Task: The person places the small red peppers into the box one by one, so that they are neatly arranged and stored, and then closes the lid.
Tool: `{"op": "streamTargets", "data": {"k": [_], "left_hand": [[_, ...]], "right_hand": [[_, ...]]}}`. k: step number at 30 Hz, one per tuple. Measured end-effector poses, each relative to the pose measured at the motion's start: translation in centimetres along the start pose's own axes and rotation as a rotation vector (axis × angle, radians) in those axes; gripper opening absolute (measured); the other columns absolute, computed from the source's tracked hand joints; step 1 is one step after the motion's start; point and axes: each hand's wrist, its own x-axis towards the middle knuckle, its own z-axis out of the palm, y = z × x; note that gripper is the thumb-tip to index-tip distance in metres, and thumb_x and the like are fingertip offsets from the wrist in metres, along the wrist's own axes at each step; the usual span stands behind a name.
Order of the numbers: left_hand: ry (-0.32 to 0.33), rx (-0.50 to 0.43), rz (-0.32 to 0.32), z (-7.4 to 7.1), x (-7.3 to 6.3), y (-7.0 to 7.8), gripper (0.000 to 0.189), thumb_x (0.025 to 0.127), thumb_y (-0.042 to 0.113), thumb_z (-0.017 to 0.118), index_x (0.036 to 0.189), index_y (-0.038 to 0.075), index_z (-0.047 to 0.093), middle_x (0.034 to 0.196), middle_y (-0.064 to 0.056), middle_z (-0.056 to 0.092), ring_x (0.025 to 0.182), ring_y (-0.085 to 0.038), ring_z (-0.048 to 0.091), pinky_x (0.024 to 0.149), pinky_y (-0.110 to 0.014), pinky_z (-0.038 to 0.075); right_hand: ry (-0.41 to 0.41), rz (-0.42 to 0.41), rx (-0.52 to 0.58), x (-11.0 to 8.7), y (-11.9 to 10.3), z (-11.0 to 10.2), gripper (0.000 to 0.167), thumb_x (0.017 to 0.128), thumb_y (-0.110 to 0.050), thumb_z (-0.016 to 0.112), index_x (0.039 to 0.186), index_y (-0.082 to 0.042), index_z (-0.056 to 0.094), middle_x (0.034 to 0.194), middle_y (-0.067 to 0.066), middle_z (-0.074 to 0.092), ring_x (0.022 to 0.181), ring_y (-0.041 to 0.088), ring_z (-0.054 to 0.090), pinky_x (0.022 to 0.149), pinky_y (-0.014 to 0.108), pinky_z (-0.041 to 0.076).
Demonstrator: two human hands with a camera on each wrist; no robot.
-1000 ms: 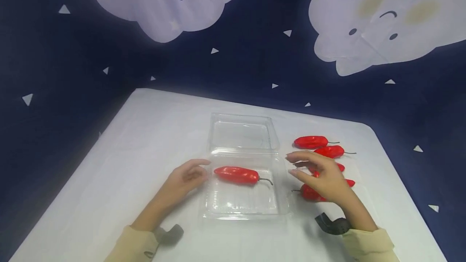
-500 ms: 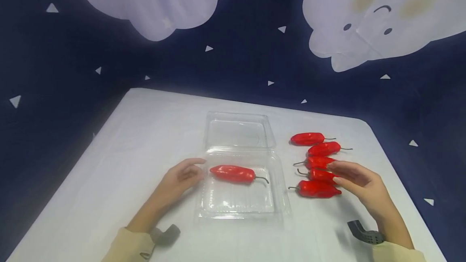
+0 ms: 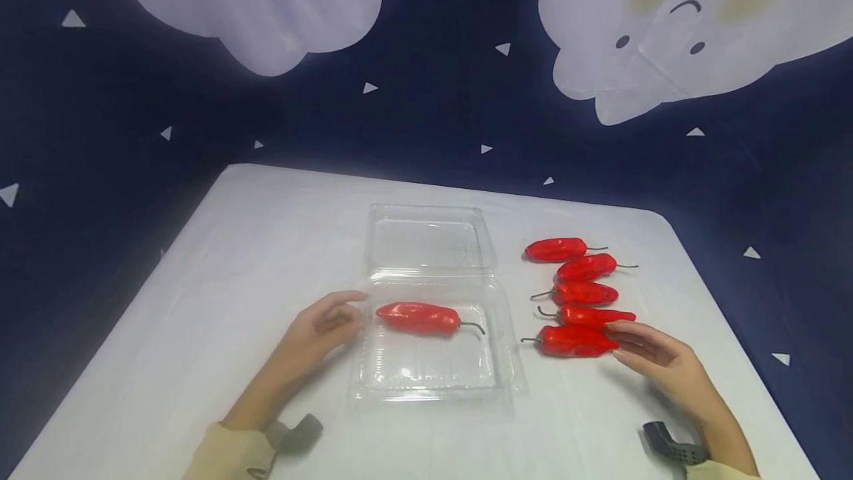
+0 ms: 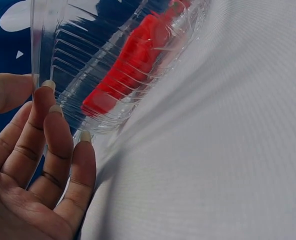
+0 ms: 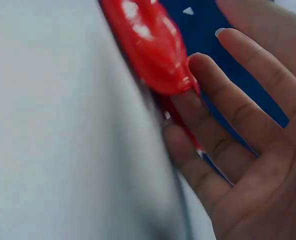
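Observation:
A clear plastic clamshell container (image 3: 433, 384) lies on the white table with its lid (image 3: 426, 235) folded back. One red chili pepper (image 3: 418, 318) rests in its base, stem to the right. My left hand (image 3: 322, 328) pinches the container's left rim; in the left wrist view the thumb and fingertips meet at that edge. To the right, my right hand (image 3: 656, 358) is at the pointed end of the nearest loose red chili pepper (image 3: 574, 341). Its fingertips reach beside that tip, while the thumb stands apart from it in the right wrist view (image 5: 268, 25).
Several more chili peppers (image 3: 586, 292) lie in a column behind the nearest one, right of the container. The white table (image 3: 253, 243) ends at a dark blue backdrop (image 3: 426, 124) with clouds and small triangles.
My right hand has moved right and toward me, from between the container and the peppers to the nearest pepper's tip. The left hand stays on the container. The head view has shifted slightly.

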Motion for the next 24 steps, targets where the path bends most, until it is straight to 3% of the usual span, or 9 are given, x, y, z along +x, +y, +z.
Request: {"op": "streamTargets", "data": {"k": [6, 11, 17, 24], "left_hand": [[-0.009, -0.049, 0.024, -0.2, -0.1, -0.5, 0.043, 0.098, 0.016, 0.070, 0.139, 0.012, 0.058, 0.111, -0.016, 0.070, 0.113, -0.029, 0.067, 0.101, -0.026, 0.048], [-0.022, -0.062, 0.042, -0.2, -0.1, -0.5, 0.043, 0.098, 0.014, 0.069, 0.140, 0.011, 0.057, 0.111, -0.019, 0.069, 0.113, -0.030, 0.067, 0.101, -0.026, 0.048], [-0.018, -0.054, 0.028, -0.2, 0.0, -0.4, 0.043, 0.097, 0.016, 0.071, 0.139, 0.013, 0.058, 0.111, -0.016, 0.070, 0.113, -0.027, 0.067, 0.101, -0.026, 0.048], [-0.022, -0.050, 0.048, -0.3, 0.1, -0.5, 0.043, 0.097, 0.014, 0.070, 0.139, 0.012, 0.058, 0.110, -0.016, 0.070, 0.110, -0.027, 0.068, 0.099, -0.027, 0.049]], "right_hand": [[-0.028, -0.071, -0.009, 0.4, 0.5, 0.7, 0.052, 0.093, -0.011, 0.076, 0.141, -0.005, 0.058, 0.138, 0.000, 0.063, 0.124, -0.005, 0.054, 0.093, 0.012, 0.047], [-0.007, -0.102, -0.055, 0.5, 0.6, 1.4, 0.052, 0.090, -0.011, 0.079, 0.138, -0.008, 0.062, 0.137, 0.001, 0.062, 0.125, -0.004, 0.052, 0.095, 0.009, 0.044], [0.030, -0.090, -0.141, 0.9, 1.0, 2.2, 0.044, 0.089, -0.020, 0.082, 0.131, -0.014, 0.069, 0.132, 0.004, 0.065, 0.119, -0.004, 0.054, 0.091, 0.009, 0.044], [0.047, -0.036, -0.206, 1.1, 0.9, 2.2, 0.039, 0.089, -0.030, 0.081, 0.125, -0.019, 0.072, 0.127, -0.001, 0.068, 0.114, -0.010, 0.054, 0.089, 0.007, 0.044]]}}
